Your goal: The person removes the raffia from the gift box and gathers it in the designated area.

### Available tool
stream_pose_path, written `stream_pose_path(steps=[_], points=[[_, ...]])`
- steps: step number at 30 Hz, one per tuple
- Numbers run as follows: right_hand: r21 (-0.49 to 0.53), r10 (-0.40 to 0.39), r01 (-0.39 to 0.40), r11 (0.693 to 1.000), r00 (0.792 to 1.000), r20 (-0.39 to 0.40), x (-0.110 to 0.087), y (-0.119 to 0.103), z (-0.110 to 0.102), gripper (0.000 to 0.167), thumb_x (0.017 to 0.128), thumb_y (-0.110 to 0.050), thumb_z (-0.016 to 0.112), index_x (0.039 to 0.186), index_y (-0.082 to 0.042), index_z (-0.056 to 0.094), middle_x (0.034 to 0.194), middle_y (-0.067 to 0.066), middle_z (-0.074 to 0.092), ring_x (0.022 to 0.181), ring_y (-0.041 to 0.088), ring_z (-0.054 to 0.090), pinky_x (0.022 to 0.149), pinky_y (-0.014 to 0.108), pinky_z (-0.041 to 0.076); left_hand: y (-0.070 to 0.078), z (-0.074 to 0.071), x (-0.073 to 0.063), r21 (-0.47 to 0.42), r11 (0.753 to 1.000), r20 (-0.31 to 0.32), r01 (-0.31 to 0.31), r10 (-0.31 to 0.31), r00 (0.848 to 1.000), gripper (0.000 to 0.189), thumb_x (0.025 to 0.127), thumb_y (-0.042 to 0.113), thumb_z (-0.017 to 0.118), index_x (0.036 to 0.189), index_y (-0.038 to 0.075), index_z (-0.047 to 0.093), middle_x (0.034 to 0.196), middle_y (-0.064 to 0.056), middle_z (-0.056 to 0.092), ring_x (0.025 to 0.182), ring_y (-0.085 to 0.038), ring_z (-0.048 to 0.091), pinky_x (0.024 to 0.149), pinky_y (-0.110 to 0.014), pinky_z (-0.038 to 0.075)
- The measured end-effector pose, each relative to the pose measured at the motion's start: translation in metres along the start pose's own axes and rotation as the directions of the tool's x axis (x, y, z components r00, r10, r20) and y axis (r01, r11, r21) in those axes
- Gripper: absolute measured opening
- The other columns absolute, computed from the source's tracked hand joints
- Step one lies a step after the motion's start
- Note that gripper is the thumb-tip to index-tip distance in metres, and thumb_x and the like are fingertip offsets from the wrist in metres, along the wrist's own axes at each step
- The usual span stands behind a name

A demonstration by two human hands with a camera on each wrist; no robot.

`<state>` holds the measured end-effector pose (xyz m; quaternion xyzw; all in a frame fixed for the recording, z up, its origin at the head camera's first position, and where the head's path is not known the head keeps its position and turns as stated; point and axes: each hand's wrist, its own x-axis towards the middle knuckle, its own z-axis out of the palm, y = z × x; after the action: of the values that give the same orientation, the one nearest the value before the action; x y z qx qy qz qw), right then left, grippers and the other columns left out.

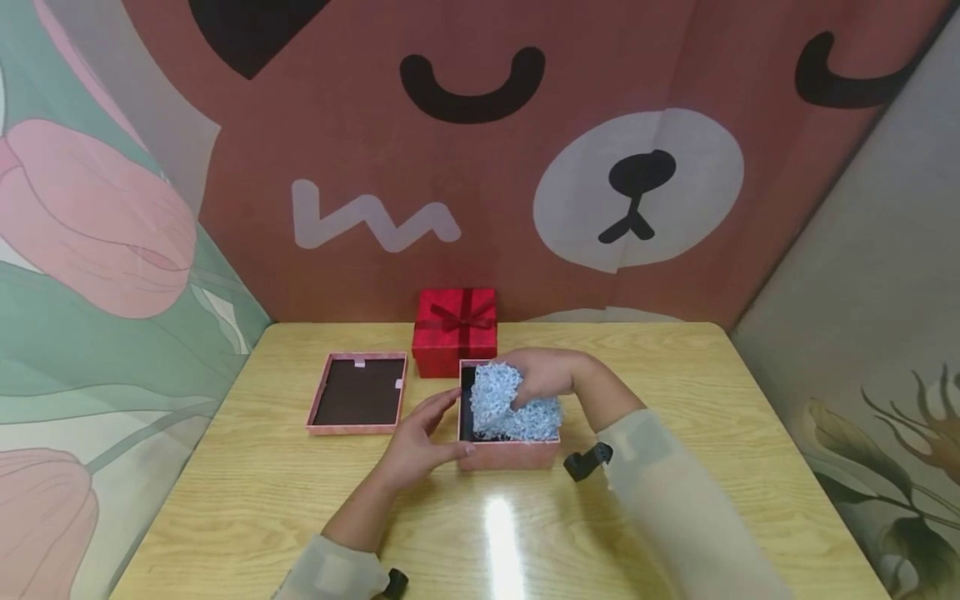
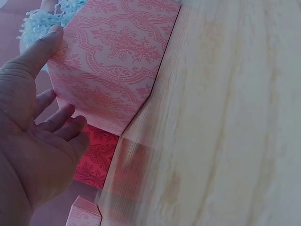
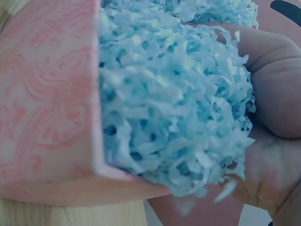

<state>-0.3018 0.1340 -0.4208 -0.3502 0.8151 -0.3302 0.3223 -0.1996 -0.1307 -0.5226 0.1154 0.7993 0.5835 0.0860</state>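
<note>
One spread left hand (image 1: pixel 415 450) touches one pink box (image 1: pixel 508 457), right hand (image 1: pixel 550 372) gripping blue shreds (image 1: pixel 495 400).

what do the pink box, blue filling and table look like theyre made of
Pink box: probably cardboard covered in low-sheen paper, with patterned faces and crisp edges.
Blue filling: likely shredded paper, matte to slightly shiny, in thin crinkled strips; thin plastic is possible.
Table: wood or wood-look laminate, glossy, showing grain streaks and a bright reflection.
</note>
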Motion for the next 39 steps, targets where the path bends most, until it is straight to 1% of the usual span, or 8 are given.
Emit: stream_pose_path(steps=[9, 15, 20, 25, 28, 32, 35, 39], points=[[0.010, -0.019, 0.019, 1.000, 0.999, -0.026, -0.014, -0.002, -0.013, 0.058, 0.079, -0.014, 0.082, 0.134, -0.019, 0.064, 0.122, -0.005, 0.068, 0.113, 0.019, 0.062, 0.102, 0.042, 0.053, 0.002, 0.000, -0.001, 0.001, 1.000, 0.007, -0.007, 0.007, 1.000, 0.088, 0.078, 0.029, 0.093, 0.155, 0.033, 0.050, 0.157, 0.011, 0.045, 0.150, -0.021, 0.038, 0.121, -0.044, 0.034], [0.009, 0.009, -0.008, 1.000, 0.998, -0.069, -0.025, -0.001, -0.022, 0.060, 0.080, -0.012, 0.082, 0.137, -0.018, 0.064, 0.125, -0.005, 0.066, 0.116, 0.019, 0.060, 0.105, 0.045, 0.051, 0.003, 0.000, -0.001, -0.011, 1.000, 0.009, -0.021, 0.021, 1.000, 0.089, 0.078, 0.028, 0.093, 0.156, 0.027, 0.050, 0.158, 0.007, 0.046, 0.151, -0.024, 0.038, 0.121, -0.045, 0.032], [0.040, 0.001, 0.003, 0.999, 0.996, -0.090, -0.036, 0.002, -0.028, 0.057, 0.081, -0.006, 0.081, 0.134, -0.016, 0.064, 0.124, -0.002, 0.067, 0.115, 0.022, 0.061, 0.102, 0.045, 0.053, 0.001, 0.000, 0.000, -0.018, 0.999, 0.008, -0.029, 0.029, 1.000, 0.089, 0.078, 0.027, 0.093, 0.155, 0.027, 0.050, 0.157, 0.007, 0.046, 0.151, -0.023, 0.038, 0.122, -0.046, 0.031], [0.074, 0.017, -0.010, 0.997, 0.995, -0.101, -0.046, 0.006, -0.033, 0.058, 0.079, -0.008, 0.082, 0.134, -0.014, 0.064, 0.121, 0.001, 0.068, 0.112, 0.025, 0.062, 0.100, 0.043, 0.054, 0.000, 0.000, 0.000, -0.023, 0.999, 0.012, -0.038, 0.038, 0.999, 0.087, 0.078, 0.028, 0.093, 0.155, 0.027, 0.051, 0.157, 0.006, 0.047, 0.150, -0.023, 0.039, 0.122, -0.046, 0.031], [0.061, 0.048, -0.041, 0.997, 0.991, -0.121, -0.052, 0.008, -0.037, 0.060, 0.078, -0.012, 0.084, 0.135, -0.014, 0.062, 0.121, 0.002, 0.067, 0.111, 0.025, 0.061, 0.098, 0.043, 0.055, 0.001, 0.000, 0.000, -0.011, 1.000, 0.015, -0.025, 0.025, 1.000, 0.089, 0.078, 0.031, 0.093, 0.155, 0.028, 0.050, 0.156, 0.009, 0.046, 0.150, -0.022, 0.039, 0.121, -0.045, 0.032], [0.060, 0.060, -0.052, 0.997, 0.989, -0.137, -0.059, 0.011, -0.041, 0.061, 0.078, -0.013, 0.084, 0.134, -0.013, 0.062, 0.120, 0.003, 0.068, 0.109, 0.026, 0.062, 0.097, 0.043, 0.056, 0.002, -0.002, -0.001, 0.005, 1.000, 0.014, 0.000, 0.000, 1.000, 0.090, 0.077, 0.034, 0.094, 0.155, 0.030, 0.050, 0.156, 0.013, 0.046, 0.150, -0.019, 0.039, 0.120, -0.043, 0.035], [0.086, 0.057, -0.044, 0.995, 0.986, -0.154, -0.065, 0.013, -0.043, 0.061, 0.078, -0.010, 0.083, 0.135, -0.010, 0.061, 0.119, 0.005, 0.068, 0.108, 0.027, 0.062, 0.096, 0.043, 0.057, 0.003, -0.002, -0.001, 0.010, 1.000, 0.015, 0.001, -0.001, 1.000, 0.090, 0.077, 0.033, 0.094, 0.155, 0.030, 0.050, 0.155, 0.012, 0.046, 0.150, -0.019, 0.039, 0.120, -0.043, 0.034], [0.144, 0.050, -0.026, 0.989, 0.985, -0.165, -0.072, 0.017, -0.046, 0.059, 0.077, -0.003, 0.081, 0.133, -0.007, 0.062, 0.117, 0.008, 0.068, 0.107, 0.030, 0.063, 0.094, 0.043, 0.057, 0.003, -0.001, -0.001, 0.009, 1.000, 0.017, -0.020, 0.020, 1.000, 0.089, 0.078, 0.030, 0.093, 0.156, 0.027, 0.050, 0.157, 0.008, 0.046, 0.150, -0.022, 0.038, 0.121, -0.044, 0.033]])
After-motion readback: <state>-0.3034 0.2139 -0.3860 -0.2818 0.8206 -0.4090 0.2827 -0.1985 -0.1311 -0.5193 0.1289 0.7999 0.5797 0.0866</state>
